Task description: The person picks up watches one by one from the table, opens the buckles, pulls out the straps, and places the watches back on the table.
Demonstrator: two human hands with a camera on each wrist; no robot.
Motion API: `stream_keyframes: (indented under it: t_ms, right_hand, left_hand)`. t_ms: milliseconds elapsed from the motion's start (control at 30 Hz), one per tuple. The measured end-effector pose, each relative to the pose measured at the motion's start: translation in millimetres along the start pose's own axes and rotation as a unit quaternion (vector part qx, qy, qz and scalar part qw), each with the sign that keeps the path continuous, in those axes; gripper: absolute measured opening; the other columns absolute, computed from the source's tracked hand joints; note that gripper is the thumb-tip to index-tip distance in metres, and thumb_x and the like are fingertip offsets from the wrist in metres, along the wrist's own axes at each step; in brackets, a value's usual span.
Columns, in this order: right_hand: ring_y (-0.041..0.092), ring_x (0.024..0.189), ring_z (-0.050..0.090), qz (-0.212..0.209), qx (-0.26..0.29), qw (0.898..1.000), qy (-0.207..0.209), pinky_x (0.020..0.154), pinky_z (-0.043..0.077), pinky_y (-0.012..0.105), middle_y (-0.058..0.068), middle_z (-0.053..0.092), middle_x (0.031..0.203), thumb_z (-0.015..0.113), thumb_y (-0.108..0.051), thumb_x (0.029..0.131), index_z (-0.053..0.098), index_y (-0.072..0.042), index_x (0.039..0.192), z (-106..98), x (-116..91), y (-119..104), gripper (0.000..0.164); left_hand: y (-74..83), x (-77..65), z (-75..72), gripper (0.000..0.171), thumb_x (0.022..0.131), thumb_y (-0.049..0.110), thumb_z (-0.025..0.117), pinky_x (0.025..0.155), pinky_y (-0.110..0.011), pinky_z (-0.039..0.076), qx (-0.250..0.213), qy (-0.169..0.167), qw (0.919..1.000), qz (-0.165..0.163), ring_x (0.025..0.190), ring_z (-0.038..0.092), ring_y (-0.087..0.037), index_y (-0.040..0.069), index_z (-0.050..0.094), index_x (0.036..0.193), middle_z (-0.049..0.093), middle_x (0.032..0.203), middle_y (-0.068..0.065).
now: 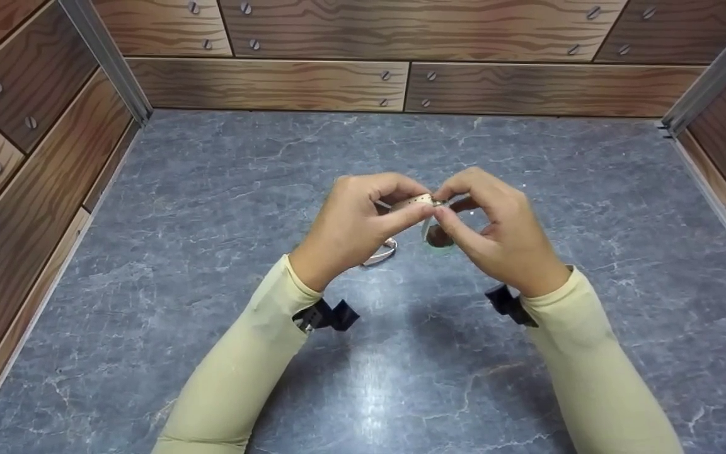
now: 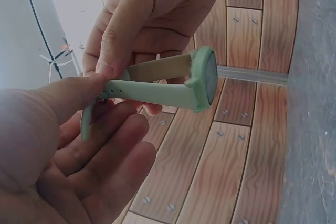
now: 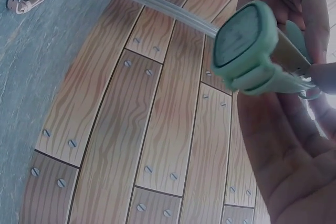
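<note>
watching remotely through the head cam first: both hands were up over the middle of the dark grey-blue marbled tabletop (image 1: 167, 353). the bare left hand (image 1: 353, 217), out of a pale yellow stretchy sleeve (image 1: 237, 372), was pinching one part of a mint-green wristwatch with a thin holed strap (image 1: 424, 199). the bare right hand (image 1: 501, 227) came in from the other side and pinched the strap right next to it, fingertips nearly meeting. i spotted a pale pinkish loop-shaped band (image 1: 380, 257) lying on the table just beside the left hand. brown printed wood-plank panels (image 1: 401, 28) stood round the edges, with grey metal rails at the corners.

left wrist cam gave me the side view. the watch was up in the air between the two hands, case pointing away from the left palm, strap bent into a long loop. left thumb was on the strap near its holes, right thumb right by it, and a strap end hung down by the left fingers. the buckle was mostly hidden, so i couldn't tell if it was fastened.

right wrist cam had the rounded-square watch face tilted toward me, with both hands grasping the strap behind it. the pinkish band showed up in the top corner, buckle end visible, well apart from the watch.
</note>
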State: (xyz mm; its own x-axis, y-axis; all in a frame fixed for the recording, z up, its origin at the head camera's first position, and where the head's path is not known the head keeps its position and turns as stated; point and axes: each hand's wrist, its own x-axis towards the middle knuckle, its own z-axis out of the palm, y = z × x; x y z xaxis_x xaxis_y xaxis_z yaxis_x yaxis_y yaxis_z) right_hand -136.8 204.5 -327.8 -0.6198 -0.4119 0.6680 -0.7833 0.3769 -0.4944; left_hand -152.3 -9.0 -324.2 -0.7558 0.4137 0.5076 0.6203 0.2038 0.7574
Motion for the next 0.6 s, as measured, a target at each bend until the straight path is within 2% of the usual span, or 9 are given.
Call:
stream_keyframes:
  t_ms: [167, 300, 400, 533, 600]
  right_hand:
    - [0.015, 0.096, 0.066, 0.010, -0.005, 1.000, 0.007, 0.088, 0.057, 0.030, 0.004, 0.069, 0.100, 0.073, 0.004, 0.091, 0.069, -0.003, 0.103, -2.3, 0.5, -0.5, 0.014]
    - [0.015, 0.097, 0.066, 0.020, -0.010, 1.000, 0.006, 0.091, 0.055, 0.029, 0.004, 0.069, 0.102, 0.078, 0.000, 0.090, 0.068, -0.002, 0.105, -4.6, 0.5, -0.3, 0.018]
    - [0.016, 0.098, 0.065, 0.024, 0.010, 1.000, 0.002, 0.091, 0.056, 0.029, 0.005, 0.068, 0.103, 0.077, 0.003, 0.090, 0.067, -0.001, 0.103, -5.1, 0.3, -0.4, 0.017]
    - [0.017, 0.098, 0.064, 0.042, 0.038, 0.998, -0.012, 0.089, 0.056, 0.029, 0.004, 0.066, 0.105, 0.072, 0.007, 0.092, 0.067, 0.000, 0.099, -5.6, -0.2, -0.5, 0.012]
    - [0.018, 0.098, 0.064, 0.059, 0.050, 0.997, -0.024, 0.089, 0.056, 0.029, 0.003, 0.066, 0.105, 0.070, 0.006, 0.093, 0.066, -0.001, 0.099, -6.2, -0.6, -0.1, 0.010]
  left_hand:
    - [-1.4, 0.3, 0.8, 0.008, 0.095, 0.018, 0.076, 0.067, -0.023, 0.056, 0.046, 0.009, 0.9985, 0.027, 0.072, 0.063, 0.001, 0.011, 0.080, 0.100, 0.077, 0.090, 0.005]
    - [-3.8, 0.1, 0.7, 0.010, 0.095, 0.020, 0.078, 0.072, -0.023, 0.055, 0.087, 0.014, 0.9941, 0.063, 0.078, 0.064, -0.001, 0.012, 0.080, 0.102, 0.077, 0.095, 0.004]
    - [-5.0, 0.3, 1.9, 0.014, 0.096, 0.022, 0.077, 0.078, -0.021, 0.056, 0.082, 0.009, 0.9942, 0.069, 0.084, 0.067, -0.002, 0.011, 0.079, 0.104, 0.077, 0.098, 0.003]
    - [-4.8, 0.9, 3.5, 0.015, 0.098, 0.020, 0.074, 0.076, -0.019, 0.058, 0.060, -0.012, 0.9964, 0.058, 0.082, 0.068, -0.001, 0.009, 0.077, 0.106, 0.078, 0.098, 0.001]
    - [-4.2, 0.9, 3.3, 0.016, 0.099, 0.022, 0.073, 0.075, -0.018, 0.057, 0.066, -0.021, 0.9960, 0.057, 0.082, 0.068, -0.001, 0.009, 0.077, 0.107, 0.078, 0.100, 0.001]
